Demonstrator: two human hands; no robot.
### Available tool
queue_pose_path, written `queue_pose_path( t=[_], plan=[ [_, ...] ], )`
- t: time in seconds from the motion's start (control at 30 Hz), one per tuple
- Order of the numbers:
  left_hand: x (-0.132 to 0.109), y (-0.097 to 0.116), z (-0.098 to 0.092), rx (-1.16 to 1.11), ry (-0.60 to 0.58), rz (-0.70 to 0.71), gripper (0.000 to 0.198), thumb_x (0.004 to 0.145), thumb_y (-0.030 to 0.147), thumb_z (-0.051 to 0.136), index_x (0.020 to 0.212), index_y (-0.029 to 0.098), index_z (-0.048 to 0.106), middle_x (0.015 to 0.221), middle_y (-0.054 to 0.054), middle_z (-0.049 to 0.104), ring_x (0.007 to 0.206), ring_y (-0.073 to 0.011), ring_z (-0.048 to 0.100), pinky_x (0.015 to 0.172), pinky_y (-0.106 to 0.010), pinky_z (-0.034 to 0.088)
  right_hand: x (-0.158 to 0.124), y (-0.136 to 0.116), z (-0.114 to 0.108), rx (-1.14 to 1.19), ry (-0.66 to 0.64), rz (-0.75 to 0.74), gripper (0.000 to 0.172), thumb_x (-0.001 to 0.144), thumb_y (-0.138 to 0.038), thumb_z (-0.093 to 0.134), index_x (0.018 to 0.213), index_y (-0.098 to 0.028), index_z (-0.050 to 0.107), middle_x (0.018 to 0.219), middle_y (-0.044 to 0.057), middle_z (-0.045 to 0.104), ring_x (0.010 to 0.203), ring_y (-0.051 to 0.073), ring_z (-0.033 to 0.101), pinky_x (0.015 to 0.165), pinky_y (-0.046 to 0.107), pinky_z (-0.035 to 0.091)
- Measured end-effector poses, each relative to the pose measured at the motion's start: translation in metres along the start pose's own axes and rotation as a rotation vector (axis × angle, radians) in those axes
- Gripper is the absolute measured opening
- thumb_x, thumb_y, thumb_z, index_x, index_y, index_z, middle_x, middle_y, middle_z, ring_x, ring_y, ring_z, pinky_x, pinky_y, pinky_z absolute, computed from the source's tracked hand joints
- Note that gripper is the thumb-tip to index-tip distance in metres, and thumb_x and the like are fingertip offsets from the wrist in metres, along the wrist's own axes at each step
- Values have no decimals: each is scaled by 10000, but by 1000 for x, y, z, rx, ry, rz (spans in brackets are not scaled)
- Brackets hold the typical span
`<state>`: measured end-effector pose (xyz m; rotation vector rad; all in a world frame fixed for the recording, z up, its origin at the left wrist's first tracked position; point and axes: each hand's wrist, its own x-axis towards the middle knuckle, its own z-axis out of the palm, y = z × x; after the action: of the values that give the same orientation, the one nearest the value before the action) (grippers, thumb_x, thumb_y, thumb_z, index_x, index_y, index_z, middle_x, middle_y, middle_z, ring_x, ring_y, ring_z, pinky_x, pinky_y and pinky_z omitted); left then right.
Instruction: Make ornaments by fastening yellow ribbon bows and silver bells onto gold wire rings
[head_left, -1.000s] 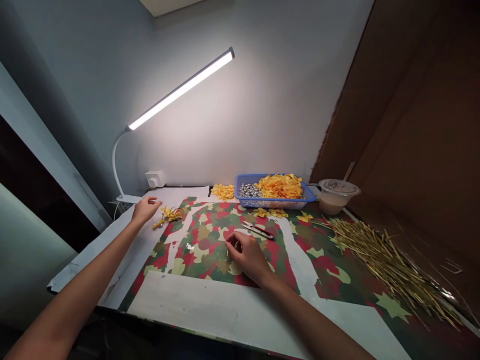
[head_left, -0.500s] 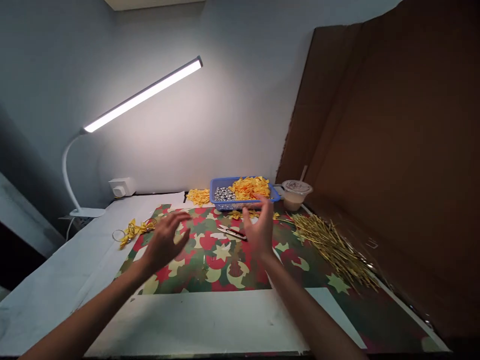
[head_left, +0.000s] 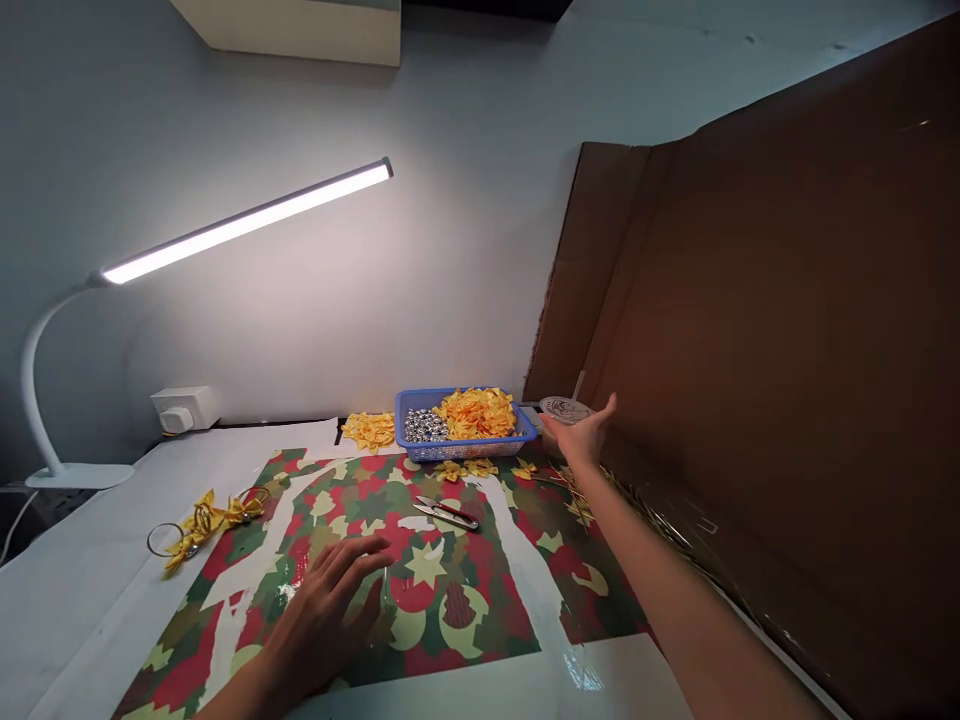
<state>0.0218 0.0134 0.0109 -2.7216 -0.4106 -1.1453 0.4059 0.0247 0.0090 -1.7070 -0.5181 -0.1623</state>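
We look across a table whose pale covering shows along the left and near edges; over its middle lies a sheet patterned in red, green and cream, with ragged white strips across it; a grey-white wall stands behind, and a tall sheet of brown cardboard closes off the right side. At the left, a lit bar lamp slants over the table on a bent white neck; a white box sits near its base.

Against the wall we find a blue basket of silver beads and yellow ribbon pieces; a second yellow pile lies just to its left; red-handled snips rest on the patterned sheet in front; yellow bows with rings lie farther left.

Our right hand is spread, thumb and fingers apart, in front of a lidded cup with a straw; the cup stands just beyond the hand and partly hidden by it, and we cannot tell whether they touch; golden stalks lie beside the wrist, partly behind the forearm. Our left hand is loosely bent over the patterned sheet, its thumb apart from the fingers, nearer to us than the snips.
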Motion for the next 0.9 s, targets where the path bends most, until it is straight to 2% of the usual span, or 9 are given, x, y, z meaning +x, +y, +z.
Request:
queue_pose_path(
  t=[0.07,0.2,0.27,0.33,0.43,0.57,0.63,0.73,0.9],
  plan=[
    [0,0,0,-9,5,4,213,899,130,434,1043,228,557,974,-53,713,851,-160,700,746,-268,567,-2,-2,-1,-11,6,14,461,893,-329,579,1310,-179,453,1310,112,495,1122,269,540,918,503,460],
    [-5,-3,2,-37,12,-45,202,901,150,444,1045,229,561,999,-58,705,882,-169,696,737,-269,580,-6,-15,-8,1,-1,4,395,905,-320,566,1266,-173,497,1275,102,525,1087,251,563,895,480,483],
    [-7,-5,3,-59,27,-70,201,890,153,466,1049,229,563,1020,-63,700,901,-174,693,745,-269,585,-8,-27,-15,24,-15,-32,534,853,-311,629,1323,-169,421,1280,124,517,1106,276,554,909,495,468],
    [-9,-6,3,-85,39,-92,209,879,151,484,1055,232,563,1030,-63,698,918,-180,692,756,-268,587,-12,-41,-25,55,-48,-94,885,692,-275,755,1398,-131,241,1271,181,514,1144,326,533,931,504,446],
    [-8,-7,3,-121,40,-141,206,874,156,491,1048,240,560,1036,-58,691,930,-191,694,767,-275,589,-28,-64,-48,114,-139,-199,1000,601,-258,769,1387,-122,166,1231,184,532,1121,299,564,928,420,464],
    [-4,-5,6,-158,48,-182,179,881,165,490,1036,235,545,1038,-56,675,922,-184,693,776,-279,586,-86,-87,-89,308,-400,-273,960,598,-373,754,1354,-199,188,1232,179,520,1073,298,603,861,427,520],
    [-3,-5,7,-158,61,-189,168,875,157,495,1018,231,546,1032,-50,672,928,-181,688,780,-275,581,-127,-92,-109,382,-526,-241,917,598,-365,772,1329,-254,229,1231,152,524,1089,297,600,848,422,542],
    [-3,-5,9,-157,66,-204,179,865,136,494,1009,226,551,1030,-45,670,937,-178,680,798,-278,572,-188,-93,-129,496,-708,-326,841,632,-303,769,1301,-304,261,1219,118,541,1025,286,640,763,407,589],
    [-4,-5,8,-171,59,-224,178,870,133,495,1018,221,540,1035,-51,657,963,-176,664,809,-281,561,-253,-96,-142,538,-770,-414,671,627,-167,783,1159,-368,426,1136,48,610,988,289,656,775,417,592]
  ],
)
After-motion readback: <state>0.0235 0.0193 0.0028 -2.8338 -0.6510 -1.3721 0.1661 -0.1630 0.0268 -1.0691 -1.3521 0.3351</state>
